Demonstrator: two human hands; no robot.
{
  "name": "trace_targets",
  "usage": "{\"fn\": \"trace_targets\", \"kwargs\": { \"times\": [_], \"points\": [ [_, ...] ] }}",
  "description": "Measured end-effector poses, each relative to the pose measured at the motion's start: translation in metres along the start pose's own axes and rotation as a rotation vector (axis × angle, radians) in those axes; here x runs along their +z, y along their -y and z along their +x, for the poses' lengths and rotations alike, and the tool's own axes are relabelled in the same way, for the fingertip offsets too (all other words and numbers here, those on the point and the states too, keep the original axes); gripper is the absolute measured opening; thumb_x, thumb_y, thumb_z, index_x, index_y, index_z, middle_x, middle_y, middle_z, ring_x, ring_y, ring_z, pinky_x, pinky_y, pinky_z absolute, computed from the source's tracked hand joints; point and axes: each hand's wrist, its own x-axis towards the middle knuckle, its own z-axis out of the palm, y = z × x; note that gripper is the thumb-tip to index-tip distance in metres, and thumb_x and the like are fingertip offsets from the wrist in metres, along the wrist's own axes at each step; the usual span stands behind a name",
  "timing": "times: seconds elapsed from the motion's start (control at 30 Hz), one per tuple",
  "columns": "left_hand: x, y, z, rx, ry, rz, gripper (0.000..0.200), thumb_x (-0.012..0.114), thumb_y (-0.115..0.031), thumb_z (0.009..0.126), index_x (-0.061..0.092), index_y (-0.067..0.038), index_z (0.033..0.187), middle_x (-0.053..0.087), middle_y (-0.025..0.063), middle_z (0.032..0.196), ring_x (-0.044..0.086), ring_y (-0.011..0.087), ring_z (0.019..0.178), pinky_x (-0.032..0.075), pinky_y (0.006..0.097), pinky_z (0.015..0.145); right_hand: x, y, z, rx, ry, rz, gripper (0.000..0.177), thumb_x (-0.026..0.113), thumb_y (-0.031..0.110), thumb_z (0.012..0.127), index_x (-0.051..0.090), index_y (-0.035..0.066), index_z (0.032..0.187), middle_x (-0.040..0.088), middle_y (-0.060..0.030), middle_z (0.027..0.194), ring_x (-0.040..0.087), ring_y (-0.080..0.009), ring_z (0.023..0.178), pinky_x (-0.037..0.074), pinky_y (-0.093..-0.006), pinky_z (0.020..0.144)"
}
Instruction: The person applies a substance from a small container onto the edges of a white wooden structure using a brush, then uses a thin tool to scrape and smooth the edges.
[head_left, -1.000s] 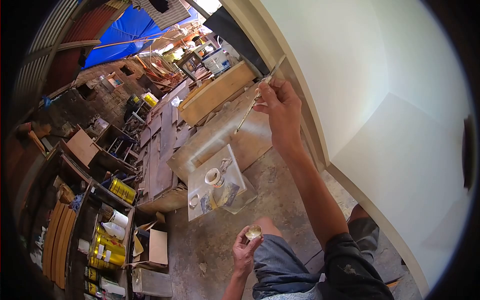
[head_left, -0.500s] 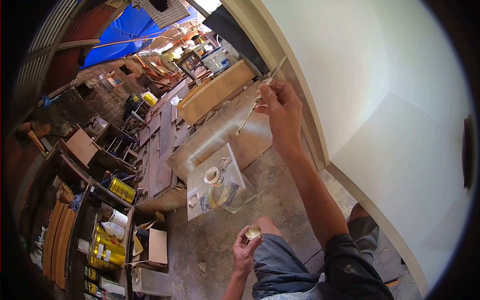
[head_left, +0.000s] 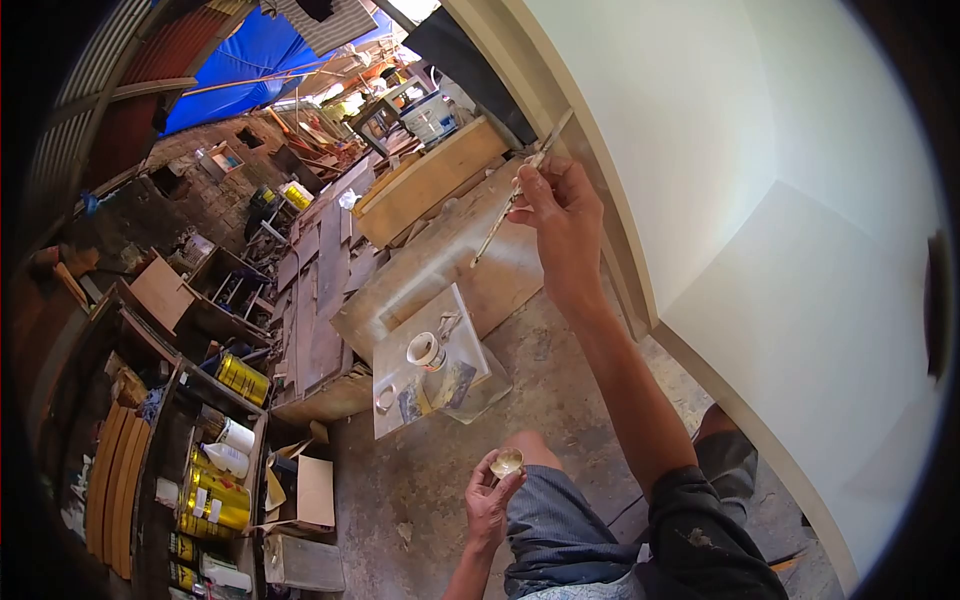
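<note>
My right hand is raised and pinches a slim, paint-smeared paintbrush between thumb and fingers. Its upper tip lies against the edge of a cream frame around a large white panel; whether it touches is hard to tell. Low down, in front of my knee, my left hand is closed around a small round cup with something pale inside. Past it stands a low board-topped stand bearing an open white tub, a round lid and a stained dark sheet.
Shelves on the left hold yellow cans, white bottles and stacked wood strips. A cardboard box sits on the concrete floor. Planks and a long wooden box lie further back.
Almost nothing differs. Both hands keep their places and their hold on the paintbrush and the cup; the view has shifted very slightly.
</note>
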Motion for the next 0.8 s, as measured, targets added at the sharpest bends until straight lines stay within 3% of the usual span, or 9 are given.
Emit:
{"fn": "trace_targets", "kwargs": {
  "times": [0.8],
  "points": [
    [0.0008, 0.001, -0.0011, -0.004, -0.006, 0.004, 0.049, 0.067, 0.001, 0.094, 0.046, 0.002, 0.138, 0.063, 0.0158, 0.124, 0.069, 0.0256, 0.106, 0.059, 0.0382, 0.094, -0.0003, 0.007, -0.0058, 0.065, -0.003, 0.066, 0.021, 0.064, 0.018, 0.099, 0.06, -0.001, 0.108, 0.063, -0.0057, 0.091, 0.059, -0.0099, 0.076, 0.056, -0.0264, 0.066]
  ]
}}
